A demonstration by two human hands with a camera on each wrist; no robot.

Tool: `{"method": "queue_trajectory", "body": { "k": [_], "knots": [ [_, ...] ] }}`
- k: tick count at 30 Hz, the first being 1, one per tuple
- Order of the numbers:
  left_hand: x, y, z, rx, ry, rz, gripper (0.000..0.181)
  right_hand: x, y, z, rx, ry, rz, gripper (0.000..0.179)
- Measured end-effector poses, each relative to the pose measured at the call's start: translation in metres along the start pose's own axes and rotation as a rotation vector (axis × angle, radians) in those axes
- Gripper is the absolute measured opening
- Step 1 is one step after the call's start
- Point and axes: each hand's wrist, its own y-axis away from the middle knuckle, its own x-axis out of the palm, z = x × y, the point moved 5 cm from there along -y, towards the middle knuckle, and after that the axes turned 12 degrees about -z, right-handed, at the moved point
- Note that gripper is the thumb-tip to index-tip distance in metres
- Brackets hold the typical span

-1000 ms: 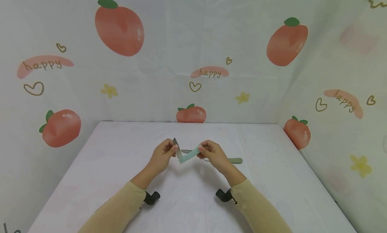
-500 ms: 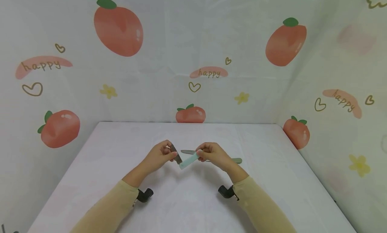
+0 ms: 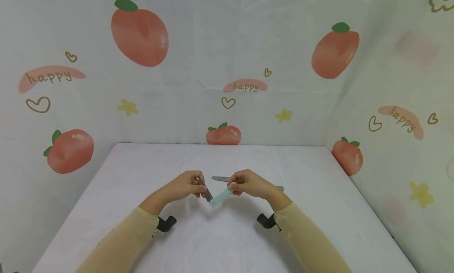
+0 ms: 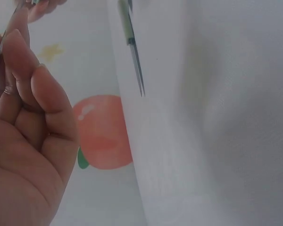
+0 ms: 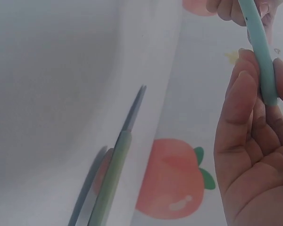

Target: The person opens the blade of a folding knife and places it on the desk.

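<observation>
Both hands hold a folding knife [image 3: 220,197] with a mint-green handle, its blade swung partway out so that blade and handle form a V, pivot end down. My left hand [image 3: 186,185] pinches the dark grey blade [image 3: 207,195] between thumb and fingers, covering part of it. My right hand [image 3: 250,183] pinches the far end of the mint handle [image 5: 262,61]. Behind the right hand lies another knife on the table, its blade [image 3: 220,179] and light green handle [image 3: 280,188] showing on either side of the hand.
The white-covered table [image 3: 213,241] meets a printed cloth backdrop [image 3: 191,107] along its far edge. In the right wrist view, a shiny round-tipped piece [image 5: 103,172] lies beside the light green handle [image 5: 111,181]. Both wrists carry black cameras [image 3: 166,224].
Both hands have come lower and nearer with the folding knife, the left hand also shifting left. The blade leans further left and its face looks darker. The knife on the table has stayed put.
</observation>
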Motion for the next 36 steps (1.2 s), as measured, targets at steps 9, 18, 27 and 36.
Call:
{"method": "queue_trajectory", "body": {
  "k": [9,18,27,36],
  "knots": [
    [-0.001,0.002,-0.002,0.019,0.019,0.005,0.016,0.000,-0.002,0.002,-0.011,0.026,0.019,0.013],
    [-0.007,0.001,-0.004,0.076,0.006,-0.098,0.018,-0.006,-0.006,0.000,0.005,-0.031,-0.061,0.016],
    [-0.014,-0.001,0.002,0.110,0.112,-0.313,0.015,-0.012,-0.007,-0.005,0.019,-0.142,-0.221,0.020],
    [-0.012,-0.004,0.001,0.089,0.294,-0.586,0.015,-0.010,-0.014,-0.014,0.084,-0.381,-0.435,0.017]
  ]
}}
